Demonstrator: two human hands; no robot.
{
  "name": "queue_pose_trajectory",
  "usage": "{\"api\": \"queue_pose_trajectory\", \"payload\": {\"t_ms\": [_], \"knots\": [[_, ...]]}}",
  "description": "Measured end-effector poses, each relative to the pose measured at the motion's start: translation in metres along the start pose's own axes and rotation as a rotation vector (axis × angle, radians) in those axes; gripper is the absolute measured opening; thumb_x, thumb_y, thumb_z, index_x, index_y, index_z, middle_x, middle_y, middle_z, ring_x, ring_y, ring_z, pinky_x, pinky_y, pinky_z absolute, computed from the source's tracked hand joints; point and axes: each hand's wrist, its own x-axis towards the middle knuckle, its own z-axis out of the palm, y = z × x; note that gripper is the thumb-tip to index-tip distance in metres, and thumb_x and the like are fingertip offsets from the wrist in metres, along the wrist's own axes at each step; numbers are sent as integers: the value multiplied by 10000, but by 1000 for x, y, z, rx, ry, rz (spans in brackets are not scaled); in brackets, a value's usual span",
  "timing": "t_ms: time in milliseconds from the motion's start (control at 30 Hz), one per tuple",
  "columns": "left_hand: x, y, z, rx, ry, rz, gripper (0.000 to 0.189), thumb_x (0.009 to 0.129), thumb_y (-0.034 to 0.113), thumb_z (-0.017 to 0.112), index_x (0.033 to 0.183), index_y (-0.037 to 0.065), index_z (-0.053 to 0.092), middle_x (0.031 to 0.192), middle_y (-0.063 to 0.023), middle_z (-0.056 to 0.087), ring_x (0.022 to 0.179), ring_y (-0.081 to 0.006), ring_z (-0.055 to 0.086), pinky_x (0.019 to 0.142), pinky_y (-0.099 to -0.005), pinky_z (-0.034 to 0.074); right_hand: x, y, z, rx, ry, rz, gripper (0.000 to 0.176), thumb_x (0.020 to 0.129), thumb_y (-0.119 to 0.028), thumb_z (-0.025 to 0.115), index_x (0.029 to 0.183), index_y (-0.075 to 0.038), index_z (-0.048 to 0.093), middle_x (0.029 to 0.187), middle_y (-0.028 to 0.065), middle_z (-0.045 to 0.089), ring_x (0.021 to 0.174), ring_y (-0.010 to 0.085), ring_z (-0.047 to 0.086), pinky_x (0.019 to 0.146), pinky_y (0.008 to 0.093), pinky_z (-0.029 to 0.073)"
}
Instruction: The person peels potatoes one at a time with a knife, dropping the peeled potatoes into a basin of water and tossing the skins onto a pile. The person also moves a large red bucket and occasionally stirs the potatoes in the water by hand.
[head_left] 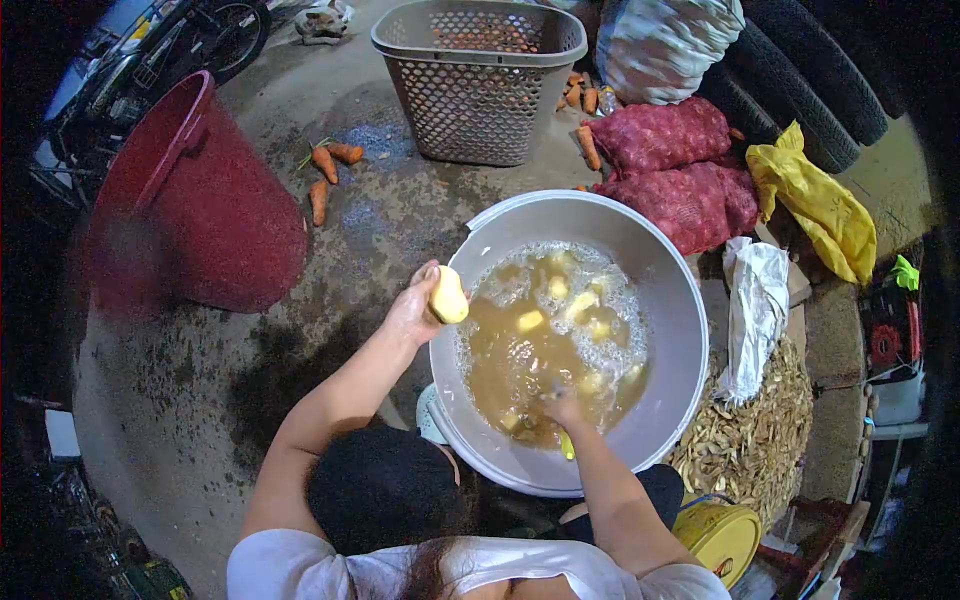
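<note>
A peeled yellow potato [448, 295] is held in my left hand [414, 308] at the left rim of a large grey tub [672, 330]. Murky, foamy water [500, 350] fills the lower part of the tub, with several peeled pieces [530, 321] in it. My right hand [563, 408] reaches into the near side of the water, its fingers blurred and partly under the surface. Close below that hand shows a small yellow-green object [567, 446], perhaps a tool handle; whether the hand grips it cannot be made out.
A red bin [240, 220] stands left, loose carrots [325, 165] beside it. Beyond the tub is a grey perforated basket [460, 110]. To the right lie red mesh sacks [670, 195], a yellow bag [815, 205], a white sack [752, 310], peelings [750, 440] and a yellow bucket [722, 540].
</note>
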Motion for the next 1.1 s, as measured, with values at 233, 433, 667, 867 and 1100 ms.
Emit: {"api": "queue_pose_trajectory", "payload": {"t_ms": [233, 433, 667, 867, 1100], "knots": [[16, -15, -14, -89, -10, -265, 259, 837, 176, 544, 1050, 62, 450, 1006, -101, 526, 868, -303, 570, 774, -471, 486, -60, -129, -88, 202, 50, -415, 289, 777, -277, 582, 908, -20, 557, 786, 245, 594, 768, 389, 584, 682, 433, 473], [-1, -36, 13, 96, 150, -250, 222, 897, 277, 439, 968, 75, 497, 894, -84, 565, 805, -245, 578, 711, -408, 489, -93, -199, -122, 87, 85, -653, 250, 708, -245, 612, 838, -37, 566, 731, 217, 598, 703, 365, 594, 638, 436, 481], [9, -48, 4, 143, 148, -281, 253, 913, 298, 394, 968, 76, 503, 855, -70, 570, 777, -221, 573, 695, -387, 477, -90, -211, -112, 75, -2, -645, 206, 689, -215, 595, 823, -58, 604, 714, 205, 602, 679, 359, 595, 648, 439, 483], [1, -51, 10, 183, 109, -268, 252, 915, 283, 386, 968, 65, 500, 836, -72, 569, 773, -223, 574, 693, -375, 492, -58, -191, -104, 155, -36, -422, 216, 707, -219, 586, 810, -30, 605, 715, 225, 596, 684, 364, 596, 651, 427, 483], [8, -54, 2, 120, 127, -270, 250, 911, 278, 388, 985, 64, 494, 861, -80, 577, 784, -217, 575, 709, -376, 481, -88, -198, -113, 169, -26, -566, 247, 703, -239, 599, 827, -26, 609, 712, 234, 592, 683, 367, 595, 647, 424, 479]]}}
